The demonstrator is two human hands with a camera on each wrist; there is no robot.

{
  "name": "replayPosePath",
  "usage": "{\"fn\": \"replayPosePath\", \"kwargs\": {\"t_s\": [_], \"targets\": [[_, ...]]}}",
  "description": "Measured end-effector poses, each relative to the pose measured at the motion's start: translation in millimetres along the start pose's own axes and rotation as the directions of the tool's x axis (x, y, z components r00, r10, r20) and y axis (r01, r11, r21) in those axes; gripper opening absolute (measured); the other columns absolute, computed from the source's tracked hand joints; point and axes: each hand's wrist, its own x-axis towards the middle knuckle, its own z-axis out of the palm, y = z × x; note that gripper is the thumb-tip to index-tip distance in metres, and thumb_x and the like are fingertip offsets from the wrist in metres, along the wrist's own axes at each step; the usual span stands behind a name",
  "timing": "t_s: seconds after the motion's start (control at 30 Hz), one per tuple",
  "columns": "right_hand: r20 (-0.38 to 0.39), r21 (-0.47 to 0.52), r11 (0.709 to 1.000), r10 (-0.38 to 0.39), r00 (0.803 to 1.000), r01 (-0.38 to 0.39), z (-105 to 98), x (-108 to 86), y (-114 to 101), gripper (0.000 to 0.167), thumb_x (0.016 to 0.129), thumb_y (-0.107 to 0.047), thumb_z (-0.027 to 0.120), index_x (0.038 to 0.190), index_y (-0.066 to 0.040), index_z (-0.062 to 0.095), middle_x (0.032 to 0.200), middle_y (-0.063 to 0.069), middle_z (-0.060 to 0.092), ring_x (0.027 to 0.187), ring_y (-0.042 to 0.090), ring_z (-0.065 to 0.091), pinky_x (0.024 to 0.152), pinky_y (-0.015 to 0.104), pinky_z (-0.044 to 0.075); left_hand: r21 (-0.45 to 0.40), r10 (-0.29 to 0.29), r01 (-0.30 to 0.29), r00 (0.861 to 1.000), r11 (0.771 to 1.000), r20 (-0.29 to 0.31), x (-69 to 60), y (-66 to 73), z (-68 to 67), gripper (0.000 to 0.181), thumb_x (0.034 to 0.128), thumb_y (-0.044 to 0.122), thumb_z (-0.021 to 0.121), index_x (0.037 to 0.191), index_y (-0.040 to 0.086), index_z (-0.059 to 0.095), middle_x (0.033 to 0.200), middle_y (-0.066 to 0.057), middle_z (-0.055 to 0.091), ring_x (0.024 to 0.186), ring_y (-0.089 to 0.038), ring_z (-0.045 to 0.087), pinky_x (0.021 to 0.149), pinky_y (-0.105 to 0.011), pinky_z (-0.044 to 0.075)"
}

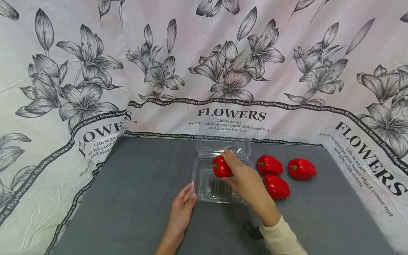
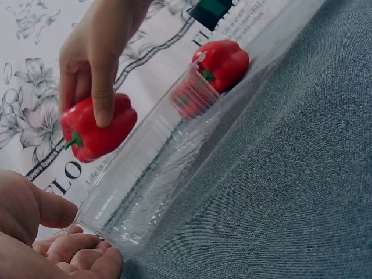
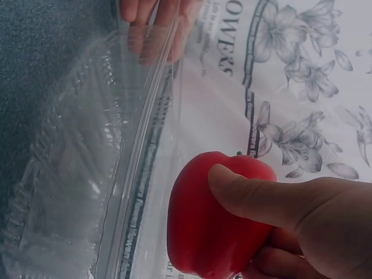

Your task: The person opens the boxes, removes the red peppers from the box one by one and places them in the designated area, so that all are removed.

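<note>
A red bell pepper (image 1: 220,168) with a green stem is held between the thumb and fingers of my right hand (image 1: 247,179), above a clear plastic clamshell container (image 1: 204,189). Its hinged lid (image 1: 207,148) stands open at the back. At the container's front left corner, my left hand (image 1: 181,212) pinches the rim, thumb on one side and fingers on the other, as the left wrist view shows. In the right wrist view the thumb lies across the held bell pepper (image 3: 197,221). No pepper shows inside the container.
To the container's right, three more red bell peppers lie on the grey table (image 1: 137,198): one at the back (image 1: 269,165), one in front (image 1: 276,187), one farther right (image 1: 302,169). A flower-printed cloth (image 1: 159,118) hangs behind and at both sides. A small black object (image 1: 253,231) lies near the right forearm.
</note>
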Motion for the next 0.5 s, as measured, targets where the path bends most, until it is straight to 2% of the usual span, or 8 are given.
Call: {"fn": "replayPosePath", "kwargs": {"t_s": [0.3,0.5], "targets": [[-0.005,0.008,1.0,0.018,1.0,-0.018,-12.3,-4.4,6.9,0.097,0.077,-0.021,0.098,0.16,-0.016,0.049,0.161,0.009,0.05,0.136,0.037,0.06,0.088,0.056,0.063,-0.021,-0.01,0.01,1.0,1.0,0.014,-0.3,1.1,0.1,0.051,0.1078,0.001,0.057,0.157,-0.004,0.044,0.159,-0.018,0.049,0.151,-0.027,0.042,0.108,-0.012,0.041],[-0.013,0.008,1.0,0.029,0.999,-0.029,-18.4,-7.6,12.3,0.098,0.075,-0.015,0.098,0.16,-0.015,0.048,0.163,0.01,0.048,0.142,0.035,0.055,0.092,0.057,0.061,-0.004,-0.003,0.003,1.0,1.0,0.004,-1.6,1.4,0.2,0.051,0.1079,0.001,0.057,0.156,-0.006,0.044,0.157,-0.02,0.05,0.15,-0.029,0.042,0.109,-0.013,0.041]]}}
